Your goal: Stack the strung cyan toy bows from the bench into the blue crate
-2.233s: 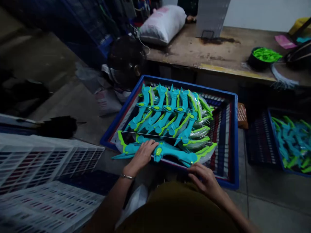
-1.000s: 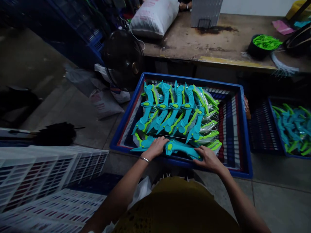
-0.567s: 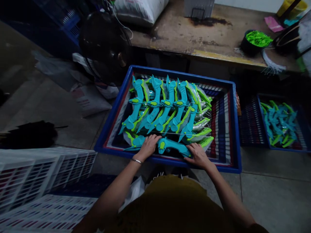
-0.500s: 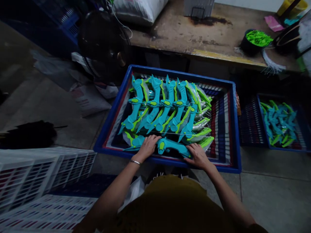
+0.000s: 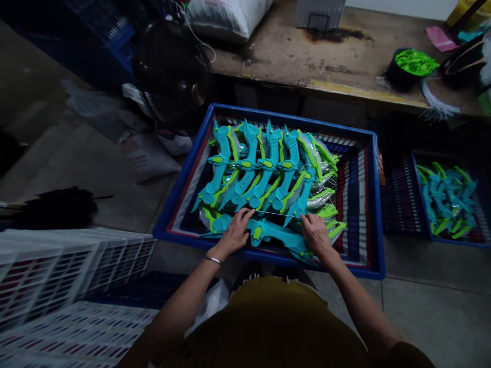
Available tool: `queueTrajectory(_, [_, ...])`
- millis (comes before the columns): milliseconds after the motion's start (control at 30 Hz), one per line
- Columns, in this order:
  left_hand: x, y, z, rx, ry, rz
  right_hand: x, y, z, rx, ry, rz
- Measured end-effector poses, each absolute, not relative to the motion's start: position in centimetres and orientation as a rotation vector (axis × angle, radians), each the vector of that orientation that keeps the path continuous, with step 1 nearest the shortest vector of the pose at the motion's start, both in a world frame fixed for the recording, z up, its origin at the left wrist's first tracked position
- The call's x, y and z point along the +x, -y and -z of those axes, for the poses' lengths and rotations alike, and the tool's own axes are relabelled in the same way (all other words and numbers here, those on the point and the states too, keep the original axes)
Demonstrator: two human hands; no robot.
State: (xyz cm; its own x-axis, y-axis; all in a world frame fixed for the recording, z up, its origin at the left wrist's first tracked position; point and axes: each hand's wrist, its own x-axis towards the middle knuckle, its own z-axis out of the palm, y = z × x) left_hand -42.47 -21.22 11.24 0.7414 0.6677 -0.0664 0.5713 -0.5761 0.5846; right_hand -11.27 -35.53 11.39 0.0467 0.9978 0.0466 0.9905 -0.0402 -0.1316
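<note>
Two hands down in a blue crate (image 5: 378, 214) on the floor, on the nearest of many teal and green toy bows (image 5: 264, 174) stacked there in clear bags. Beyond the crate: a worn bench (image 5: 314, 56), a black fan (image 5: 172, 71) at its left end, a white sack (image 5: 226, 15) on top, a black bowl of green parts (image 5: 412, 69) to the right. Second crate of the same toys (image 5: 447, 202) off to the right. White lattice crates (image 5: 69, 271) near left. Nothing between camera and hands.

Left hand (image 5: 235, 232) flat over the left half of the front bow (image 5: 268, 232), fingers spread, pressing rather than clenched. Right hand (image 5: 315, 232) on its right half, fingers curled loosely over the limb; possibly pinching the bag, too dim to be sure. Bow lying crosswise along the near wall of the crate.
</note>
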Motion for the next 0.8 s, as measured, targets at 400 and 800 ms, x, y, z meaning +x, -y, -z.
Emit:
queueTrajectory(400, [-41.7, 21.9, -11.7, 2.471, -0.947, 0.071, -10.7, 37.7, -13.9, -1.812, 2.238, -0.650])
queueTrajectory(800, [-41.3, 21.3, -10.9, 2.466, -1.025, 0.151, -11.5, 37.2, -15.6, -2.015, 2.352, -0.830])
